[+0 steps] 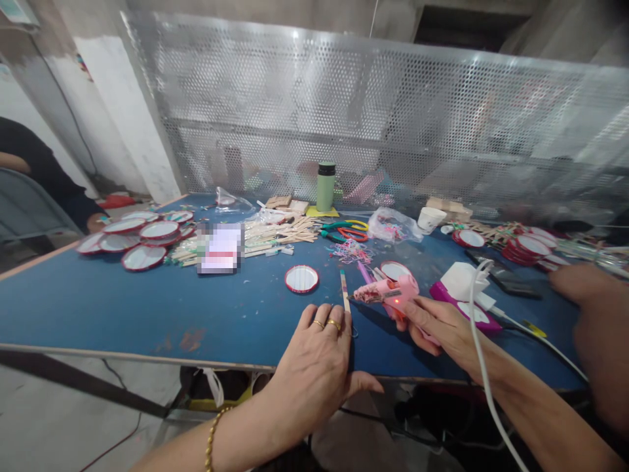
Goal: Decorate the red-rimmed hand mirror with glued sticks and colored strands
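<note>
Pressing the stick (pixel 344 290) down on the blue table (pixel 236 305), mid-scene toward the near side, with the left hand (pixel 319 360): palm down, fingers close together over the near end, thumb spread off to the right. Gripping the glue gun (pixel 393 293) in the right hand (pixel 430 321), wrapped round the handle, pointed left at the stick. Too small to tell whether touching wood with the tip (pixel 350 297) or just beside it.

Judged hot, going by the red light (pixel 397 301).

Chief worry: burnt left fingers, from bringing the tip so near them. Would need only a slip toward the near side, or glue running down the wood.

Next: a crooked or smeared bead, from pinning at the near end only and leaving the far end free to swivel.

Also: wood stuck to the table, from squeezing out too much for so narrow a strip.

Possible jerk on the aim, from snagging the white cord (pixel 474 314) where crossing the right forearm (pixel 531 403) in view.

Drips, too: onto the lone disc (pixel 301 279) to the left if swung that way, onto the half-hidden disc (pixel 396 269) behind the gun if lowered carelessly, or into the threads (pixel 350 251) on the far side.
</note>
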{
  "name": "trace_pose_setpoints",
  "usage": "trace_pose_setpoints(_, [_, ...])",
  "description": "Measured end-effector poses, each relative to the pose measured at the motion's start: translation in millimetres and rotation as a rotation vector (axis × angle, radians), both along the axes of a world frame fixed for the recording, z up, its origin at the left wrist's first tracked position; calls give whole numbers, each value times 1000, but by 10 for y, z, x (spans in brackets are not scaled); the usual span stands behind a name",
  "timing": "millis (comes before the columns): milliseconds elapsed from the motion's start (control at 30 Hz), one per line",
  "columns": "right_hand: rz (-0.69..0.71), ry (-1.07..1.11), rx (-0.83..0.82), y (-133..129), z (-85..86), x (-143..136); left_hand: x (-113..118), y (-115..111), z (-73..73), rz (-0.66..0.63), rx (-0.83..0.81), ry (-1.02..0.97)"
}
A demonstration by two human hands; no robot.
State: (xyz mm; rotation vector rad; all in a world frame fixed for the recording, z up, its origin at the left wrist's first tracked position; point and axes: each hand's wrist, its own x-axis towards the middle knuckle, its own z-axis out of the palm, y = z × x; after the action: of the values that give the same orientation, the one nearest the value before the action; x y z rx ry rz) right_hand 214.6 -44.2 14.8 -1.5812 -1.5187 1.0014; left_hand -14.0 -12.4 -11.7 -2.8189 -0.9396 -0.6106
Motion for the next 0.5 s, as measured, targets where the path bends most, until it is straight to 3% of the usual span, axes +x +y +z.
trace_pose_setpoints(500, [-23, 17, 0, -39, 1, -1, 0, 1, 10, 9, 20, 8])
